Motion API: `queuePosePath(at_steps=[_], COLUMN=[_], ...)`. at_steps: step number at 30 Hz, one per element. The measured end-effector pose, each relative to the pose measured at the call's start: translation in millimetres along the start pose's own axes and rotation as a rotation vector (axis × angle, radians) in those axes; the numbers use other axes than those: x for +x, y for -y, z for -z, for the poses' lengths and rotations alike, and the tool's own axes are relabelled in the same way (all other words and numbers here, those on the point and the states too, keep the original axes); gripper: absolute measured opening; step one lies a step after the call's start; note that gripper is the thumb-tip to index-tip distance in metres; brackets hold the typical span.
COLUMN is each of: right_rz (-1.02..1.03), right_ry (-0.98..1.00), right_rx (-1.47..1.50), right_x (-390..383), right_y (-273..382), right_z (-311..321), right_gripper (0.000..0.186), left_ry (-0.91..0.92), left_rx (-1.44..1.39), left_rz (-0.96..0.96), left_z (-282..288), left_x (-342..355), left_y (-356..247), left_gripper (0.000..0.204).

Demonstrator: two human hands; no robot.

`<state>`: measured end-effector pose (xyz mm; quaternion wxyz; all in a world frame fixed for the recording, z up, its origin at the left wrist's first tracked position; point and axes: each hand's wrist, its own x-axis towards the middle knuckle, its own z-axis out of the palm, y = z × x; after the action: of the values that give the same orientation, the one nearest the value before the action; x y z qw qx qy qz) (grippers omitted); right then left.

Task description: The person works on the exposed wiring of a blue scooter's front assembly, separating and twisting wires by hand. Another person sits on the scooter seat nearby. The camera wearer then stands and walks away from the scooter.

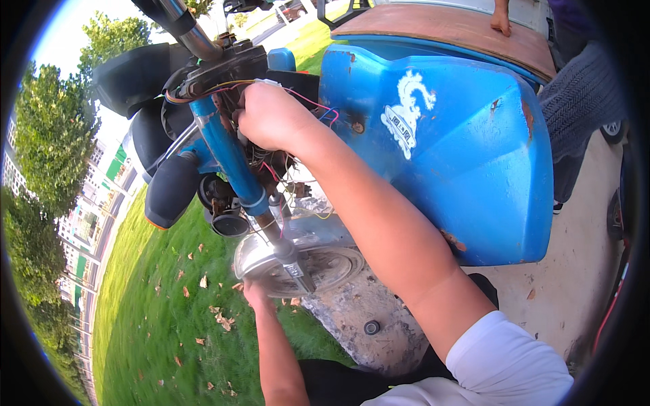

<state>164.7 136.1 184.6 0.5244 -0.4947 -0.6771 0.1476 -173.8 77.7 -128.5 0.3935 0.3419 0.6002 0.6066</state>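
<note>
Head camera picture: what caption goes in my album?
Right hand in the blue scooter's wiring, left hand by its front wheel.

a white dragon-shaped decal [408,111] sits on the blue scooter panel [474,169].

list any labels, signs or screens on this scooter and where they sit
Decal: on the blue front panel, right of the right hand; white dragon figure above a small slanted white patch.
No screens or packages in view.
</note>
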Motion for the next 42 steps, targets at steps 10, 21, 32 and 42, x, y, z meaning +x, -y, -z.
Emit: queuePosePath(at_steps=[10,21,32,42], right_rz=[0.011,0.184,0.232,0.159], right_ry=[-0.010,-0.518,-0.032,0.123], right_rx=[0.066,0.193,0.155,-0.167], right_x=[-7,-15,-19,-16], right_y=[0,-16,-28,-15], right_z=[30,4,4,10], right_gripper=[0.025,0.018,0.043,0.034], left_ry=[-0.038,-0.204,0.281,0.424], left_rx=[0.061,0.109,0.240,0.274], left_rz=[-0.007,-0.250,-1.016,-0.833], left_z=[31,16,-94,-166], left_x=[21,-26,-143,-146], left_y=[7,-53,-218,-247], left_gripper=[0.052,0.044,0.025,0.024])
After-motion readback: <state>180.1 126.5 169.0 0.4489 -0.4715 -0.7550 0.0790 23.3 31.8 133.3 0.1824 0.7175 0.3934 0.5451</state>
